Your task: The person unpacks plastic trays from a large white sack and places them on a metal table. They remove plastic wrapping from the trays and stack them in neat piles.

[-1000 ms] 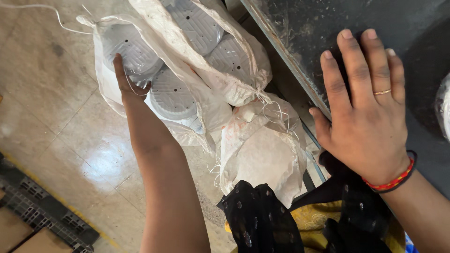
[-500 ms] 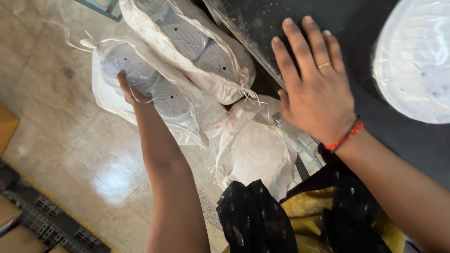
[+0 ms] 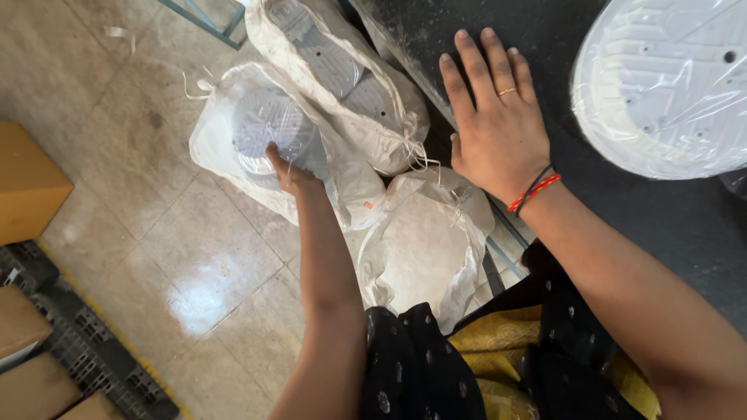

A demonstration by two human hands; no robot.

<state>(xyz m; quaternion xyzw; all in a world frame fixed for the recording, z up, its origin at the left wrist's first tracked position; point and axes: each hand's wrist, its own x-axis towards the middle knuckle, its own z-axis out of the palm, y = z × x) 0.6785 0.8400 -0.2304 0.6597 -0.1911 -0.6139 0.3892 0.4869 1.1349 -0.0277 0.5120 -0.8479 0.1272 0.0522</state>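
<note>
My left hand (image 3: pixel 288 173) reaches down into an open white woven sack (image 3: pixel 222 155) on the floor and grips a round white plastic disc (image 3: pixel 268 128) wrapped in clear film. My right hand (image 3: pixel 494 128) lies flat, fingers spread, on the dark table top (image 3: pixel 622 210); it has a ring and a red and black thread at the wrist. A second sack (image 3: pixel 342 78) with more discs lies just beyond, and a third sack (image 3: pixel 424 249) stands by my legs.
A large wrapped white disc (image 3: pixel 669 85) lies on the table at the right. A brown cardboard box (image 3: pixel 27 183) and a black plastic pallet (image 3: pixel 85 350) sit at the left on the tiled floor. A metal frame leg (image 3: pixel 202 23) shows at the top.
The view has swung left and down, so the sacks now sit lower in the frame. My left hand has closed on a disc in the sack. My right hand stays flat on the table.
</note>
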